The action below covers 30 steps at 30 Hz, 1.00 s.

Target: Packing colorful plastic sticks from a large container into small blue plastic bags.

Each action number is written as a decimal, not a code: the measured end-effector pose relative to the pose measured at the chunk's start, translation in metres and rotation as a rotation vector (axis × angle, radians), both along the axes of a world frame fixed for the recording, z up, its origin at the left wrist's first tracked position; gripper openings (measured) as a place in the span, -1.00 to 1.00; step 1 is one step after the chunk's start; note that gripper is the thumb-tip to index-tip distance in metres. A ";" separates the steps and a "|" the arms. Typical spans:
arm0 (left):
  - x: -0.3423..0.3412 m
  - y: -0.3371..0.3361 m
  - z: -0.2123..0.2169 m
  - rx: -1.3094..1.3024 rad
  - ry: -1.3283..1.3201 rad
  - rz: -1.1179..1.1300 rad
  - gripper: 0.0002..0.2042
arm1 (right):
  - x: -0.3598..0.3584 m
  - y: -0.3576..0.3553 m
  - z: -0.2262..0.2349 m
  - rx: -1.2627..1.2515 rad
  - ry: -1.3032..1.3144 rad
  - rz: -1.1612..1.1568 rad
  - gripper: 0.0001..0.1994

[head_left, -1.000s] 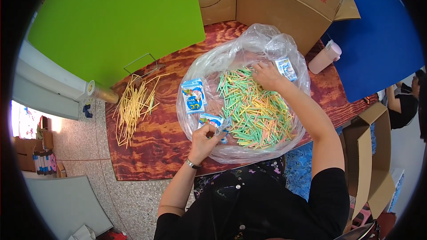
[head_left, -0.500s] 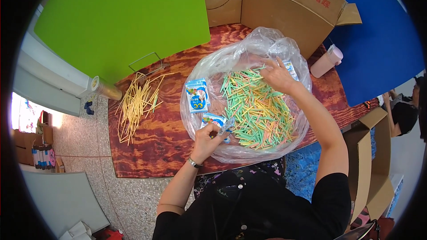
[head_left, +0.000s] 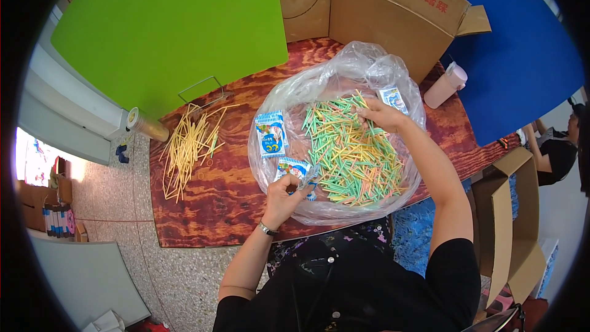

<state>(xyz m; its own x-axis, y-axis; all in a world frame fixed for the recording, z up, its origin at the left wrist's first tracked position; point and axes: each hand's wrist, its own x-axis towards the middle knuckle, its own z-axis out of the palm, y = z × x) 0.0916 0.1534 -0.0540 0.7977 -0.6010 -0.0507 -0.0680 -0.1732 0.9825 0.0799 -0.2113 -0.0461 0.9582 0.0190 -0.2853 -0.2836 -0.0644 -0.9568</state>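
A wide clear plastic bag [head_left: 279, 95] lies spread on the table, holding a heap of short thin sticks [head_left: 353, 160] in green, yellow and pink. Over the heap's far side, my right hand [head_left: 382, 115] has its fingers curled down, pinching some sticks at its fingertips. My left hand [head_left: 284, 200] is closed at the bag's near left edge, gripping a small blue and white packet [head_left: 312, 176] between thumb and fingers. Just beyond it lies a second such packet [head_left: 292, 167], partly covered. Another packet [head_left: 271, 135] rests at the bag's left side, and one more [head_left: 393, 99] lies right of my right hand.
Long pale yellow sticks [head_left: 187, 147] are strewn on the red-brown table [head_left: 246, 203], beside a clear cup [head_left: 144, 124]. A green panel [head_left: 172, 31] and a cardboard box [head_left: 387, 18] stand behind. A pink bottle [head_left: 445, 86] is at right; an open carton [head_left: 504, 227] stands near my right arm.
My right hand has dropped slightly and its fingers have curled in onto the sticks, uncovering the packet at right. My left hand stays almost still with its packet.
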 end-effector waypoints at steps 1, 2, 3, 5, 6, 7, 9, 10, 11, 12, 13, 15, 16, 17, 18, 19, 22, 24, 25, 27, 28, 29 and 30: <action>0.000 -0.001 0.000 -0.004 0.000 -0.009 -0.79 | -0.004 -0.004 -0.004 -0.004 0.000 -0.009 -0.79; -0.001 -0.001 0.000 -0.010 -0.031 -0.004 -0.79 | -0.006 -0.001 0.000 0.069 0.042 -0.020 -0.81; -0.001 -0.002 0.000 -0.016 -0.060 0.000 -0.79 | -0.009 0.001 0.004 0.142 0.085 -0.032 -0.83; -0.002 -0.001 0.000 -0.019 -0.046 -0.003 -0.80 | -0.019 0.000 0.021 0.126 0.126 -0.024 -0.83; -0.001 0.000 -0.001 -0.018 -0.034 0.004 -0.80 | -0.024 0.002 0.033 0.113 0.165 -0.006 -0.82; -0.001 0.002 -0.004 -0.018 -0.027 0.001 -0.80 | -0.028 0.002 0.047 0.086 0.237 -0.019 -0.79; -0.001 0.000 -0.011 -0.069 0.063 -0.007 -0.81 | -0.043 -0.019 0.047 -0.019 0.252 0.036 -0.78; -0.001 -0.001 -0.013 -0.072 0.072 -0.020 -0.81 | -0.050 -0.033 0.044 -0.119 0.263 0.110 -0.78; 0.000 0.001 -0.014 -0.045 0.056 -0.050 -0.84 | -0.052 -0.040 0.045 -0.049 0.309 0.106 -0.75; 0.001 0.002 -0.016 -0.018 0.039 -0.080 -0.86 | -0.059 -0.045 0.045 -0.049 0.319 0.102 -0.75; 0.001 0.003 -0.023 -0.043 0.045 -0.082 -0.86 | -0.067 -0.051 0.048 -0.118 0.393 0.084 -0.75; 0.001 0.000 -0.018 -0.040 0.044 -0.091 -0.86 | -0.076 -0.067 0.047 -0.218 0.486 0.147 -0.72; 0.001 -0.001 -0.016 -0.034 0.034 -0.093 -0.86 | -0.081 -0.072 0.044 -0.219 0.493 0.141 -0.72; 0.001 0.000 -0.016 -0.033 0.039 -0.092 -0.86 | -0.079 -0.067 0.048 -0.708 0.408 0.341 -0.72; 0.001 0.002 -0.016 -0.032 0.033 -0.090 -0.86 | -0.077 -0.062 0.051 -1.193 0.294 0.539 -0.72; 0.002 0.003 -0.015 -0.032 0.025 -0.088 -0.86 | -0.075 -0.057 0.052 -1.191 0.295 0.543 -0.72; -0.001 0.003 -0.015 -0.066 0.064 -0.024 -0.81 | -0.071 -0.042 0.047 -1.520 0.514 0.546 -0.75; -0.002 0.001 -0.015 -0.072 0.058 -0.025 -0.80 | -0.068 -0.036 0.025 -1.655 0.557 0.589 -0.75; -0.002 0.000 -0.015 -0.075 0.051 -0.025 -0.80 | -0.066 -0.035 0.012 -1.656 0.560 0.586 -0.75; -0.001 0.001 -0.018 -0.070 0.047 -0.021 -0.80 | -0.062 -0.027 -0.007 -1.652 0.567 0.517 -0.76; 0.000 0.001 -0.020 -0.064 0.043 -0.018 -0.80 | -0.063 -0.028 -0.012 -1.652 0.570 0.516 -0.76; 0.000 0.004 -0.021 -0.059 0.044 -0.011 -0.80 | -0.061 -0.022 -0.010 -1.615 0.584 0.462 -0.76; 0.001 0.007 -0.021 -0.067 0.064 -0.006 -0.80 | -0.059 -0.017 -0.008 -1.577 0.599 0.409 -0.75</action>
